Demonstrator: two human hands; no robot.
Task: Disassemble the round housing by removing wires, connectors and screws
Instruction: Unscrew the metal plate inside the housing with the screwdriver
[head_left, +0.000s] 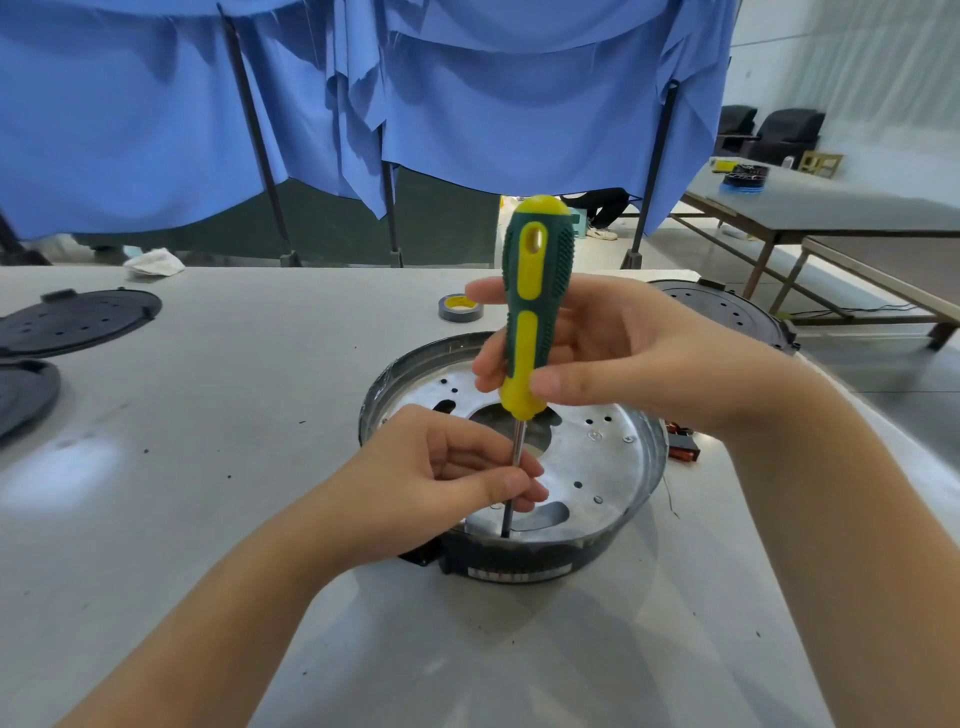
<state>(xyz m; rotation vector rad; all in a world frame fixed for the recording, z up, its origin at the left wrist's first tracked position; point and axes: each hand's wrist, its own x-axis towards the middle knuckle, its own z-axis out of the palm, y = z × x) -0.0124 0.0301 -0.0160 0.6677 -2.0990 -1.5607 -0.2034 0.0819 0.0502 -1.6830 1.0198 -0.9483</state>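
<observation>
Standing upright in the round housing (613, 467) at table (260, 467) centre: screwdriver (535, 306), handle grasped by right hand (613, 358), shaft pinched by left hand (452, 478). Label strip (514, 574) at 6 o'clock, too blurred to read. Tip perhaps on a screw, hidden. Tape roll (460, 306) at 12 o'clock.

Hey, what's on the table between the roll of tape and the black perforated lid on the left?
Nothing: in the head view, bare grey table runs from the tape roll to the black lid.
</observation>
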